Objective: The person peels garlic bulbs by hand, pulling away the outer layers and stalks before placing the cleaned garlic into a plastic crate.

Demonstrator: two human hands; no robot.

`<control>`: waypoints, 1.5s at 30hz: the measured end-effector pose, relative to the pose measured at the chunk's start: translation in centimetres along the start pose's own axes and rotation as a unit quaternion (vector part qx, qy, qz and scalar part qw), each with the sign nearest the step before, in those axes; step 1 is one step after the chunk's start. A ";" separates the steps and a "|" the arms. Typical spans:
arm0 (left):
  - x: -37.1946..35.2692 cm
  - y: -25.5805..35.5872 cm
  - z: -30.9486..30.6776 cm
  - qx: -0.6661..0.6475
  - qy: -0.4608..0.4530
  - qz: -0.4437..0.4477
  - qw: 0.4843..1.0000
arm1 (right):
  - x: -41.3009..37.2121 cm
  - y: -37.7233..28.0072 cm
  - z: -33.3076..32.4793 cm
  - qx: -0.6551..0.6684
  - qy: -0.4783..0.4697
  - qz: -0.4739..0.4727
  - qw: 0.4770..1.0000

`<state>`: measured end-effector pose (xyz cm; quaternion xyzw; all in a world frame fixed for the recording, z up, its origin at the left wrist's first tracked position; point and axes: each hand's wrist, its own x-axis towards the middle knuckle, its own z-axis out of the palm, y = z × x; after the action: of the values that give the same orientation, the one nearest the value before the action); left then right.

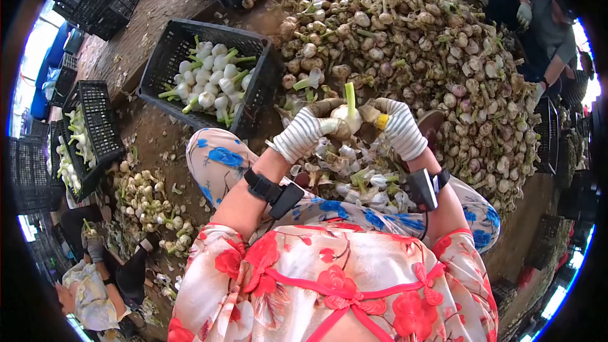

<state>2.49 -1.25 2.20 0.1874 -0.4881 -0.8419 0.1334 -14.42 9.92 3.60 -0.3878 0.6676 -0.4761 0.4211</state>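
Observation:
A white garlic bulb (348, 116) with a short green stem pointing up is held between my two hands. My left hand (305, 130), in a striped glove with dirty fingertips, is closed on the bulb's left side. From the right, my right hand (401, 125), gloved the same way, has its fingers curled in against the bulb. A small yellow piece (382, 121) shows at the right fingers; what it belongs to is hidden. Below the hands, loose garlic peels and stem scraps (354, 180) lie in front of my lap.
Unpeeled garlic is heaped in a large pile (405, 38) ahead and right. A black crate (253, 104) at front left holds clean white bulbs. Another crate (95, 126) stands further left, near scattered garlic (149, 202). Other people (101, 285) sit at left and right (544, 31).

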 end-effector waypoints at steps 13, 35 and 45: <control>-0.1 0.4 -0.3 -0.011 -0.064 -0.041 0.997 | -0.8 0.6 1.3 0.178 0.022 0.055 0.982; 2.6 -2.8 -1.2 -0.207 0.201 -0.018 0.957 | 0.6 0.8 3.7 0.159 0.078 -0.145 0.974; 3.5 -3.3 -3.8 -0.436 0.133 -0.045 0.889 | 0.5 4.2 0.3 -0.080 -0.086 0.109 0.987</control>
<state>0.95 -4.01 -3.08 0.2423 -0.0402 -0.9423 0.2275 -14.77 10.36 -0.60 -0.3849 0.7030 -0.3373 0.4939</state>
